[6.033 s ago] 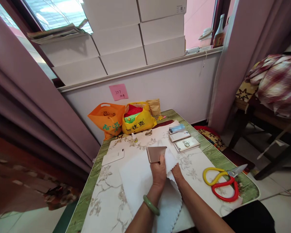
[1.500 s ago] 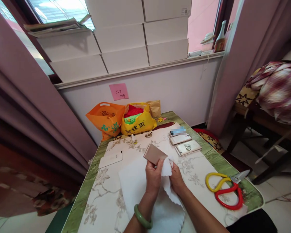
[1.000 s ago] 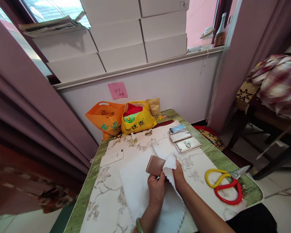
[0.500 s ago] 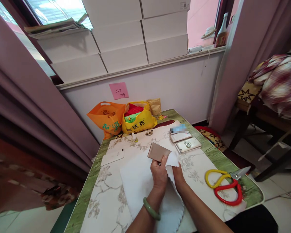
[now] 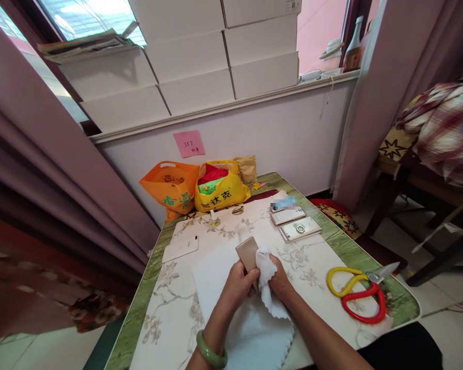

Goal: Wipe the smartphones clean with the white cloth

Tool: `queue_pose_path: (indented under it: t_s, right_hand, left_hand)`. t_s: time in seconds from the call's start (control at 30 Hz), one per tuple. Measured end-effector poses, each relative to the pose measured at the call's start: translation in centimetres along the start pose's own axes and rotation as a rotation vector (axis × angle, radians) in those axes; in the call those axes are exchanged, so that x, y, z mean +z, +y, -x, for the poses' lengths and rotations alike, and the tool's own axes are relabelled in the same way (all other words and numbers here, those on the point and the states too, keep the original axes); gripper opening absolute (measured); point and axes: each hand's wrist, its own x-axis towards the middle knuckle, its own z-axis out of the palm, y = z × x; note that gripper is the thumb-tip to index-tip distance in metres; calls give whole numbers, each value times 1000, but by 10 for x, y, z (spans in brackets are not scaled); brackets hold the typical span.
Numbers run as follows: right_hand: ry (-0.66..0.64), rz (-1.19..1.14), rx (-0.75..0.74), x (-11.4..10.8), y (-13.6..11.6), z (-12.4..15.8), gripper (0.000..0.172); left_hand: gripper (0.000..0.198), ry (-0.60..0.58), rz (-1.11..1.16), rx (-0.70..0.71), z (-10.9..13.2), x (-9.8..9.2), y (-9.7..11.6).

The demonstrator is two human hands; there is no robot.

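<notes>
My left hand (image 5: 239, 280) is closed round a flat, gold-brown phone (image 5: 247, 253), its thumb lying across the near end. A green bangle circles that wrist. Pressed against the phone's right side is a bunched white cloth (image 5: 265, 264), which my right hand (image 5: 280, 277) grips; some of its fingers are hidden behind the cloth. Below both hands a larger white cloth (image 5: 243, 339) with a scalloped edge lies spread on the table. Two phones lie to the right: a silver one with a ring holder (image 5: 300, 229) and another phone (image 5: 288, 216) behind it.
A white phone (image 5: 180, 249) lies at the left. Scissors with one yellow and one red handle (image 5: 364, 293) rest near the right edge. Orange (image 5: 170, 190) and yellow bags (image 5: 223, 192) stand at the back by the wall, with a small bottle (image 5: 215, 218) before them.
My left hand has moved left and down, and the phone has turned to point more away from me. The cloth in my right hand is more bunched and lies against the phone's side.
</notes>
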Motion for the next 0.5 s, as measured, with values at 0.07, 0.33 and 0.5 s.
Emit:
queue_pose_path:
  t_s: [0.07, 0.33, 0.5]
  right_hand:
    - [-25, -3, 22, 0, -3, 1, 34]
    - [85, -78, 31, -1, -5, 1, 33]
    - [234, -120, 24, -4, -4, -1, 37]
  left_hand:
    - [17, -84, -80, -31, 4, -5, 3]
    - [17, -211, -137, -54, 20, -3, 7]
    - [17, -141, -113, -6, 27, 9, -3]
